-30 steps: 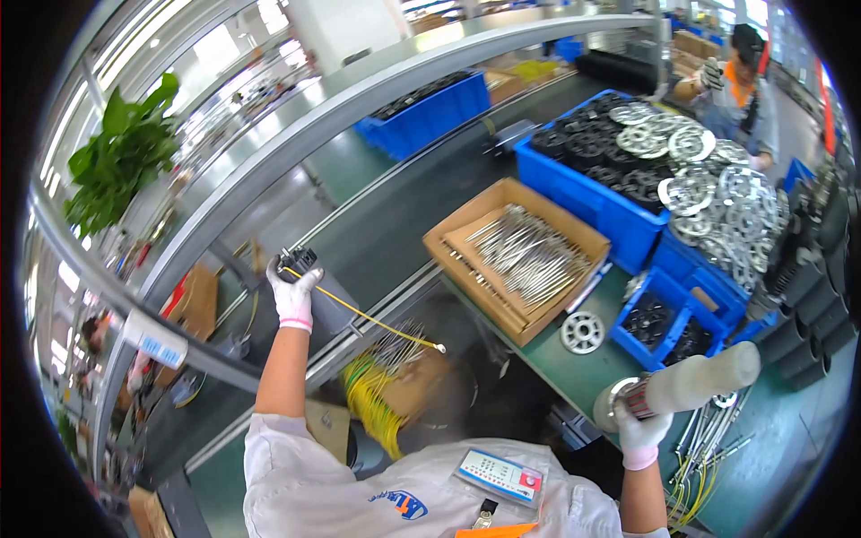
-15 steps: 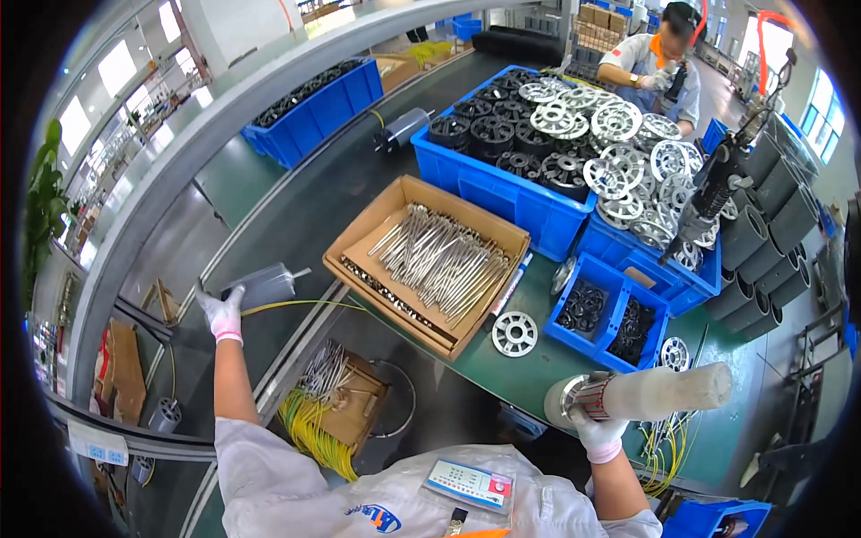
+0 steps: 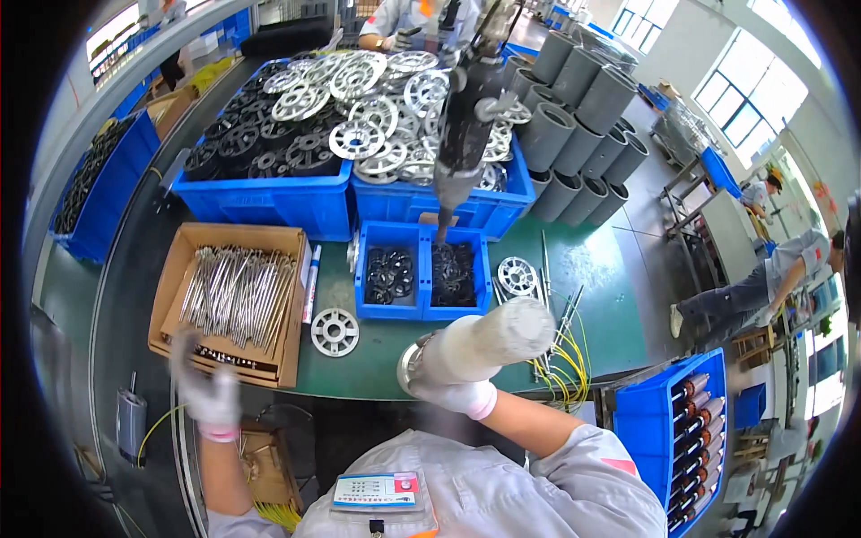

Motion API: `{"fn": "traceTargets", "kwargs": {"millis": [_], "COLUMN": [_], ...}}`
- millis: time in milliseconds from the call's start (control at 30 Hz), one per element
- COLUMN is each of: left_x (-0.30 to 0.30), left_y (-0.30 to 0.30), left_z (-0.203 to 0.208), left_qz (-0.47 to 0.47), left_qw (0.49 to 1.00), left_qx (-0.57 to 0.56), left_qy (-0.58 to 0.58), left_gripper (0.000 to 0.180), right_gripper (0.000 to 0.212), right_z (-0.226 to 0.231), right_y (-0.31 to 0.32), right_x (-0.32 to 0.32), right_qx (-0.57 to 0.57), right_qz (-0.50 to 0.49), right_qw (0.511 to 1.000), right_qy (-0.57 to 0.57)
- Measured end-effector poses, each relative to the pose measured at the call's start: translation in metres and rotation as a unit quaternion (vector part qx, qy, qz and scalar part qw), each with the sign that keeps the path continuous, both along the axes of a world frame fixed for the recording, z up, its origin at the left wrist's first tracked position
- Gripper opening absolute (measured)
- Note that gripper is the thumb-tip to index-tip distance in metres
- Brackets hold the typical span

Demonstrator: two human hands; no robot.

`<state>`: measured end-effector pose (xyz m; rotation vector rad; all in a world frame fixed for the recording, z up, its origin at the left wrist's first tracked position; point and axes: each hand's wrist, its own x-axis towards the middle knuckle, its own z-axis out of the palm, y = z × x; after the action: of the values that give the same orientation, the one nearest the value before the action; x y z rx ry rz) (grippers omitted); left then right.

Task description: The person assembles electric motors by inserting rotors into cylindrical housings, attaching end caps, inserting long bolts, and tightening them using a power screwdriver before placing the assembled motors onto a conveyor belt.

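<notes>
My right hand [image 3: 457, 397], in a white glove, is closed around a thick pale cylinder [image 3: 480, 345] with a scuffed round end. A metal ring shows at the cylinder's left end, above the table's near edge. My gloved left hand [image 3: 208, 394] is blurred, but a finger and the thumb show apart, with nothing visible between them. It is at the near left corner of a cardboard box [image 3: 294, 336] of thin metal rods [image 3: 238, 291]. A grey cylindrical motor [image 3: 132, 421] with a shaft and a yellow wire stands on the dark conveyor to the left.
Blue bins [image 3: 269, 211] heaped with silver and black discs stand behind small blue bins [image 3: 392, 309] of black parts. A dark hanging tool [image 3: 462, 134] reaches down over them. A spoked disc [image 3: 334, 333] lies on the green table. Grey tubes [image 3: 547, 134] are stacked at right; co-workers are beyond.
My left hand has let go of the motor and moved right, to the cardboard box. The view has turned right. My right hand still grips the pale cylinder, whose round end now points more toward me.
</notes>
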<state>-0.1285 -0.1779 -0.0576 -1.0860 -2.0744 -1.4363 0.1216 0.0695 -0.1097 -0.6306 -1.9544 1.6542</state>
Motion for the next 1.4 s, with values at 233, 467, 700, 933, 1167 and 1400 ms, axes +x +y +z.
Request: {"fn": "traceTargets", "kwargs": {"millis": [233, 467, 700, 933, 1167, 1400], "left_x": [0.099, 0.122, 0.126, 0.126, 0.125, 0.129], "left_y": [0.176, 0.179, 0.168, 0.163, 0.167, 0.169], "left_z": [0.064, 0.049, 0.079, 0.061, 0.048, 0.036], "left_qz": [-0.580, -0.504, -0.424, -0.420, -0.430, -0.424], "left_qw": [0.811, 0.818, 0.856, 0.851, 0.838, 0.836], "left_qx": [-0.032, -0.160, -0.218, -0.229, -0.217, -0.176], "left_qy": [-0.062, -0.226, -0.200, -0.216, -0.257, -0.300], "left_gripper": [0.130, 0.085, 0.075, 0.078, 0.081, 0.082], "right_gripper": [0.092, 0.051, 0.064, 0.062, 0.048, 0.058], "right_z": [0.057, 0.151, 0.193, 0.175, 0.190, 0.196], "right_y": [0.031, 0.225, 0.318, 0.310, 0.262, 0.174], "right_x": [0.023, 0.021, -0.044, -0.049, 0.030, 0.066], "right_qx": [0.087, 0.427, 0.410, 0.388, 0.343, 0.141], "right_qz": [0.151, -0.275, -0.253, -0.326, -0.438, -0.357], "right_qw": [0.984, 0.844, 0.775, 0.772, 0.823, 0.797], "right_qy": [0.033, -0.172, -0.409, -0.384, -0.112, 0.466]}}
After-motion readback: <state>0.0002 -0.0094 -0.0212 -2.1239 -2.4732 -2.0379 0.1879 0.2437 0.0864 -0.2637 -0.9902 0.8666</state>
